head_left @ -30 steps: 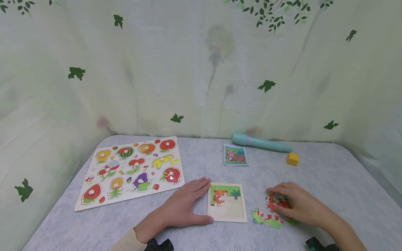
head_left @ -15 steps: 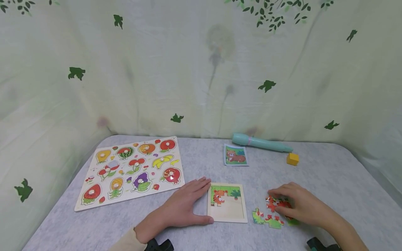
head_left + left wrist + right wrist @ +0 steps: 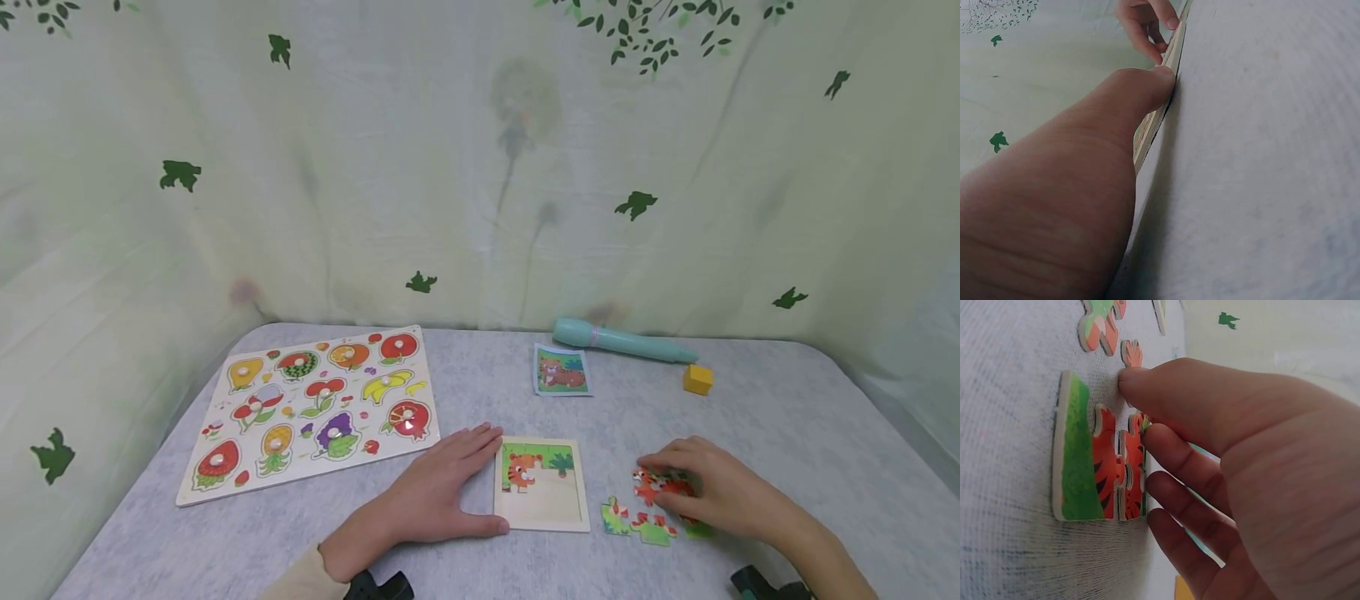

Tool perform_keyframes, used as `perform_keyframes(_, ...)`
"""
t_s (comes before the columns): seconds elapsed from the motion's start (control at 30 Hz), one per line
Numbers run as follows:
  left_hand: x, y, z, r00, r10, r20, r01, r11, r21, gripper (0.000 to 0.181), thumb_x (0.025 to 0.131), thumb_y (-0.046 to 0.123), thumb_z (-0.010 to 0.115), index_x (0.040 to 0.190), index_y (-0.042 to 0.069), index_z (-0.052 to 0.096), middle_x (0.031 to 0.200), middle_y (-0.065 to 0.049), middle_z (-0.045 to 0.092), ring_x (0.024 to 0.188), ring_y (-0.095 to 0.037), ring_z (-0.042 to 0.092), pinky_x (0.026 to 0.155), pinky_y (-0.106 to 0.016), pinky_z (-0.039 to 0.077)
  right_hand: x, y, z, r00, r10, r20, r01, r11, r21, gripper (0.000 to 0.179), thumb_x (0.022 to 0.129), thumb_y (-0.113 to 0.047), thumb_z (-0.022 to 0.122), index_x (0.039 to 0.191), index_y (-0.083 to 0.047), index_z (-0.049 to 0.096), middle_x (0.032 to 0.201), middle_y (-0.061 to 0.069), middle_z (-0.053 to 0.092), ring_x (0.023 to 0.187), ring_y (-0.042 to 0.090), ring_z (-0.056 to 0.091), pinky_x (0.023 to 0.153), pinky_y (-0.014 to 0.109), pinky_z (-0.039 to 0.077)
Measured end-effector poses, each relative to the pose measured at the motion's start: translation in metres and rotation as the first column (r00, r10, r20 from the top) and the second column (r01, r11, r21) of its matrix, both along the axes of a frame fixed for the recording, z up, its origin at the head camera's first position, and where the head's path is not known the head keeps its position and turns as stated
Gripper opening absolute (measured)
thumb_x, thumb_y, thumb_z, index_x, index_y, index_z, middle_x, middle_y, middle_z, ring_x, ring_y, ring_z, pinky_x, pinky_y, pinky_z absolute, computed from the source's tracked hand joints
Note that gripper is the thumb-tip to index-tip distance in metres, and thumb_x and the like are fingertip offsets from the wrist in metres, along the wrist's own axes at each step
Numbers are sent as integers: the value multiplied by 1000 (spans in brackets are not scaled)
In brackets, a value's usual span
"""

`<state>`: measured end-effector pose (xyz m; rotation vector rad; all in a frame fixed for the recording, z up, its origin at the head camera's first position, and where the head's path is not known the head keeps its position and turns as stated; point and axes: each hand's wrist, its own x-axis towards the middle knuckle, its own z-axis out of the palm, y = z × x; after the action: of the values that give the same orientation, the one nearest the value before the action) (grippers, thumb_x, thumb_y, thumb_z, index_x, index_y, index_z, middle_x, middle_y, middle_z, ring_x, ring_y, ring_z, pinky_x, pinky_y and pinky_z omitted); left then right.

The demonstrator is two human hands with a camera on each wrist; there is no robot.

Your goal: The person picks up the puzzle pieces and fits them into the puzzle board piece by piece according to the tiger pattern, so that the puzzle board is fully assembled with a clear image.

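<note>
A small wooden puzzle tray (image 3: 542, 510) lies flat, with a tiger's head and green pieces fitted along its top. My left hand (image 3: 444, 492) rests at its left side, thumb at the lower corner, fingertips at the upper one; in the left wrist view the thumb (image 3: 1147, 84) touches the tray edge. Over loose puzzle pieces right of the tray, my right hand (image 3: 720, 487) has its fingers loosely bent. In the right wrist view the thumb tip overlaps a small orange piece (image 3: 1131, 352), and other fingertips sit beside joined orange-and-green pieces (image 3: 1075, 456). The right index fingertip is hidden there.
A fruit peg board (image 3: 300, 492) lies at the left. Behind the tray are a picture card (image 3: 562, 372), a teal stick-like object (image 3: 630, 342) and a yellow block (image 3: 698, 380). Loose pieces (image 3: 654, 530) lie between tray and right hand. A leaf-patterned curtain encloses the table's back.
The right hand's index finger has shifted very slightly over the pieces. The left hand and tray stay where they were.
</note>
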<state>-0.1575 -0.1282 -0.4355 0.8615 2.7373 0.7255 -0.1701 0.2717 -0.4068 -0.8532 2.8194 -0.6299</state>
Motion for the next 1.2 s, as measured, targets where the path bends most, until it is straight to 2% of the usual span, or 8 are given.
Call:
perform_keyframes(0.43,0,-1,0,1000,-2,-1,2,1000,0,102,83,76,66,162,19,35,169,9,28,158,-16,22,127,-49,26,-1,-1,-2,1000,-7,-8,7,1000,-6,39,89,-43,81,123,-25,74,109,-20,67,96,2,53,77,24,52)
perform_keyframes(0.83,0,-1,1,1000,-6,2,6,1000,3,102,84,76,66,162,19,35,169,9,28,158,-16,21,127,-49,25,0,-1,-2,999,-15,-32,15,1000,-1,34,90,-38,80,121,-26,74,106,-24,66,93,-1,51,75,23,52)
perform_keyframes(1.2,0,-1,0,1000,-4,3,4,1000,10,102,84,77,65,162,18,35,170,8,28,158,-16,21,127,-49,25,-1,-4,1,999,-20,-38,20,1000,3,34,90,-42,79,121,-27,74,102,-24,63,89,-1,50,72,22,51)
